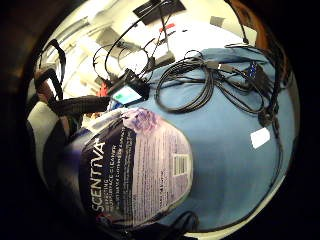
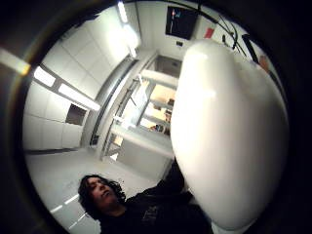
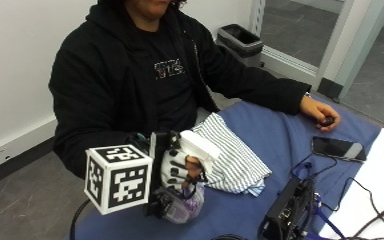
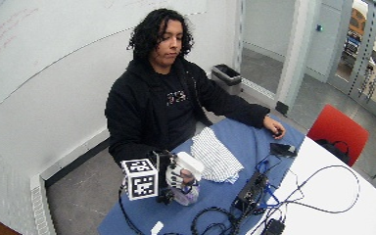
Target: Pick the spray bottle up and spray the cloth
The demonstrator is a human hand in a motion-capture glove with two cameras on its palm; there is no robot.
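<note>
Pickup done: right hand [image 3: 179, 172] has fingers [image 3: 193, 167] curled round spray bottle [image 3: 187, 200], held above blue-covered desk [image 3: 278, 135] | striped cloth [image 3: 235, 155] lies just beside it, apparently dry | left: aim nozzle [image 3: 202, 145], squeeze trigger.

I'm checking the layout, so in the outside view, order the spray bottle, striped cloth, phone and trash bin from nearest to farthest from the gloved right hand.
1. Spray bottle, gripped in the right hand.
2. Striped cloth, just beside it on the table.
3. Phone, across the table near the bare hand.
4. Trash bin, on the floor behind.
</note>
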